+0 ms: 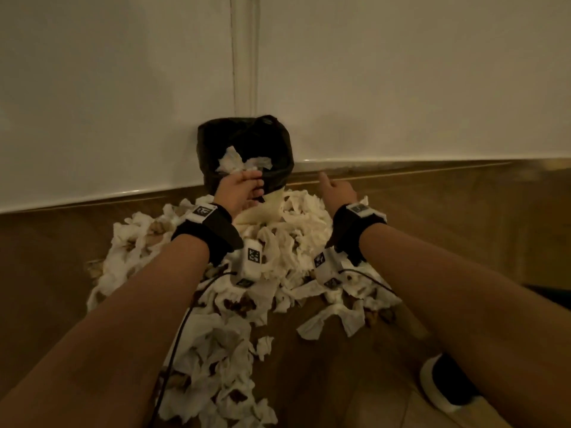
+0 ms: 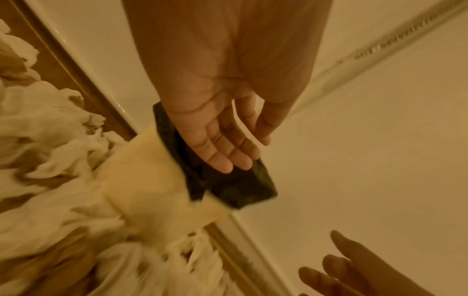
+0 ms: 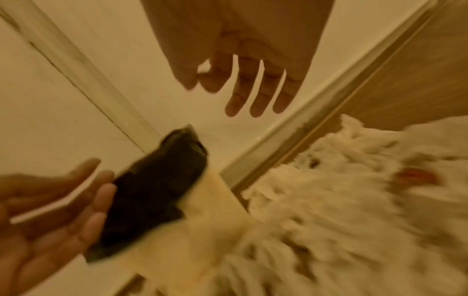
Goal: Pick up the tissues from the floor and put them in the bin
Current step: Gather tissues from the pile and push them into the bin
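Observation:
A small bin (image 1: 278,140) with a black liner stands in the corner where the two walls meet, with crumpled white tissues (image 1: 244,163) inside it. A big heap of tissues (image 1: 287,239) covers the wooden floor in front of it. My left hand (image 1: 253,183) hovers at the bin's front rim; in the left wrist view this left hand (image 2: 235,152) is empty with straight fingers beside the liner (image 2: 235,188). My right hand (image 1: 333,188) hangs right of the bin above the heap. The right wrist view shows this right hand (image 3: 240,96) empty, fingers loosely extended.
White walls (image 1: 401,88) with a skirting strip (image 1: 401,168) close off the back. More tissues (image 1: 216,366) trail toward me across the floor. A shoe (image 1: 445,387) stands at lower right. Thin cables (image 1: 182,329) run from the wrist cameras.

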Available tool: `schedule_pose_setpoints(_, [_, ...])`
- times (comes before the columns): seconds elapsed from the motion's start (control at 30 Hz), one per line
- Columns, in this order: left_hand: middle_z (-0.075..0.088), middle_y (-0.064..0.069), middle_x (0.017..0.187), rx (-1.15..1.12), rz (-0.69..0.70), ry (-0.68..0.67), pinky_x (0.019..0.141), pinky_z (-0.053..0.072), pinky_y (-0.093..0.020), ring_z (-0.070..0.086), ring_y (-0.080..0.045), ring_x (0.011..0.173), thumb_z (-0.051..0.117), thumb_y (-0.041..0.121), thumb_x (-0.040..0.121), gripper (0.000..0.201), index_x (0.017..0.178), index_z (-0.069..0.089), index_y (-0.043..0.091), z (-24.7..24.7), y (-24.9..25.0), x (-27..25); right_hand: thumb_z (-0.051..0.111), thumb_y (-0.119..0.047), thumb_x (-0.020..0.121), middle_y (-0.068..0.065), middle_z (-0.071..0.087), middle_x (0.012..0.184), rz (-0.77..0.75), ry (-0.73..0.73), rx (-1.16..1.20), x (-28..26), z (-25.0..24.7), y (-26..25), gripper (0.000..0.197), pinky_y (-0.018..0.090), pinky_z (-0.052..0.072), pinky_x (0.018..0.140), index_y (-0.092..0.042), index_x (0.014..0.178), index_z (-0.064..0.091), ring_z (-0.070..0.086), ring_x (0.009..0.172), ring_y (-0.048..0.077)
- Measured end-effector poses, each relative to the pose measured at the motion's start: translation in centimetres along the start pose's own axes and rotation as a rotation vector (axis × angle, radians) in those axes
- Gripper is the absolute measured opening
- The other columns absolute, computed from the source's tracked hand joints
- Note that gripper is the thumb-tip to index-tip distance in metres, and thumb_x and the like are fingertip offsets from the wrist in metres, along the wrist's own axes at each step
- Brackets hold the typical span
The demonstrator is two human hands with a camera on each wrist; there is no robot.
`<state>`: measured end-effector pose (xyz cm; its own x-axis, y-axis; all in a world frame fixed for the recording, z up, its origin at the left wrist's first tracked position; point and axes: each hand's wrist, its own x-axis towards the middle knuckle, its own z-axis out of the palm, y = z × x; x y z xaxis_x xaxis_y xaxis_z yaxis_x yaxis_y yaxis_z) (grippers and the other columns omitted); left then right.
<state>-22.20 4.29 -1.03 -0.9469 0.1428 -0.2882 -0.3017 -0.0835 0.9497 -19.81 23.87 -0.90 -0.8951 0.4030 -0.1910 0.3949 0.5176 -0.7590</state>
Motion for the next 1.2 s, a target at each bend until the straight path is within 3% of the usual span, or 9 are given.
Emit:
schedule_pose_setpoints(0.1, [0.06, 0.0, 0.088, 0.161, -0.073, -0.087, 0.06, 0.045, -0.023, 0.055, -0.011, 0.073, 0.042, 0.009, 0.098, 0.024, 0.117, 0.055, 0.007, 1.7, -3.2, -1.6, 0.027, -0.049, 0.098, 0.008, 0.066, 0.105, 0.136, -0.057, 0.045, -2.8, 0.5, 6.1, 0.054, 0.036, 0.045, 0.09, -0.013, 0.095, 0.067, 0.06, 0.097, 0.026])
schedule_pose_setpoints(0.17, [0.06, -0.005, 0.093, 0.24, -0.116, -0.149, 0.059, 0.043, -0.023, 0.055, -0.012, 0.072, 0.042, 0.01, 0.098, 0.019, 0.109, 0.058, 0.01, 2.8, -5.5, -2.5, 0.028, -0.05, 0.097, 0.008, 0.066, 0.105, 0.206, -0.054, 0.031, -4.9, 1.0, 10.0, 0.052, 0.035, 0.047, 0.085, -0.015, 0.099, 0.067, 0.06, 0.096, 0.027])
schedule_pose_setpoints(0.27, [0.061, -0.006, 0.096, 0.442, -0.126, -0.249, 0.06, 0.043, -0.023, 0.056, -0.014, 0.074, 0.041, 0.011, 0.097, 0.023, 0.111, 0.059, 0.008, 4.1, -9.1, -4.2, 0.037, -0.049, 0.095, 0.004, 0.061, 0.083, 0.304, -0.072, -0.077, -8.0, 1.5, 15.1, 0.04, 0.04, 0.048, 0.08, -0.021, 0.078, 0.059, 0.059, 0.086, 0.027])
schedule_pose_setpoints(0.33, [0.065, -0.005, 0.096, 0.631, -0.089, -0.291, 0.067, 0.049, -0.027, 0.061, -0.016, 0.081, 0.045, 0.012, 0.095, 0.021, 0.108, 0.062, 0.011, 4.8, -11.6, -5.4, 0.047, -0.045, 0.092, 0.004, 0.062, 0.095, 0.327, -0.076, -0.189, -9.8, 1.8, 17.9, 0.028, 0.041, 0.049, 0.086, -0.021, 0.09, 0.062, 0.058, 0.095, 0.027])
schedule_pose_setpoints(0.47, [0.067, -0.002, 0.101, 0.892, -0.07, -0.276, 0.075, 0.05, -0.027, 0.062, -0.017, 0.089, 0.05, 0.016, 0.091, 0.017, 0.098, 0.066, 0.02, 5.3, -16.2, -7.4, 0.055, -0.05, 0.085, 0.01, 0.042, 0.131, 0.166, -0.137, -0.583, -12.7, 2.9, 20.8, 0.048, 0.04, 0.033, 0.101, -0.027, 0.127, 0.048, 0.035, 0.124, 0.032])
schedule_pose_setpoints(0.73, [0.065, 0.002, 0.1, 1.132, -0.02, -0.308, 0.074, 0.049, -0.027, 0.06, -0.015, 0.088, 0.048, 0.022, 0.091, 0.017, 0.095, 0.062, 0.03, 3.0, -19.6, -8.8, 0.054, -0.068, 0.075, 0.006, 0.004, 0.156, 0.002, -0.451, -0.785, -15.5, 6.8, 21.7, 0.073, 0.059, 0.018, 0.11, -0.051, 0.138, 0.023, -0.001, 0.141, 0.043])
schedule_pose_setpoints(0.87, [0.057, 0.001, 0.104, 1.337, 0.123, -0.536, 0.072, 0.043, -0.025, 0.057, -0.016, 0.093, 0.052, 0.027, 0.089, 0.017, 0.105, 0.059, 0.025, 1.2, -19.9, -9.1, 0.058, -0.041, 0.086, 0.006, 0.027, 0.145, -0.021, -0.341, -0.762, -16.3, 7.8, 22.0, 0.051, 0.048, 0.037, 0.098, -0.035, 0.133, 0.04, 0.021, 0.133, 0.037])
schedule_pose_setpoints(1.0, [0.042, 0.002, 0.114, 1.557, 0.009, -0.759, 0.082, 0.044, -0.028, 0.049, -0.018, 0.103, 0.074, 0.044, 0.072, 0.051, 0.113, 0.048, 0.026, 0.2, -20.7, -9.5, 0.042, -0.018, 0.095, 0.008, 0.038, 0.134, -0.124, -0.332, -0.726, -15.1, 7.6, 22.5, 0.038, 0.033, 0.038, 0.093, -0.013, 0.133, 0.043, 0.035, 0.122, 0.028])
schedule_pose_setpoints(1.2, [0.036, -0.008, 0.131, 1.736, -0.044, -0.821, 0.082, 0.047, -0.032, 0.05, -0.026, 0.108, 0.071, 0.013, 0.077, 0.046, 0.113, 0.045, 0.02, 0.1, -21.0, -10.0, 0.037, -0.023, 0.1, 0.013, 0.048, 0.127, 0.094, -0.393, -0.541, -13.2, 7.0, 22.0, 0.033, 0.03, 0.037, 0.097, -0.003, 0.121, 0.054, 0.046, 0.119, 0.027])
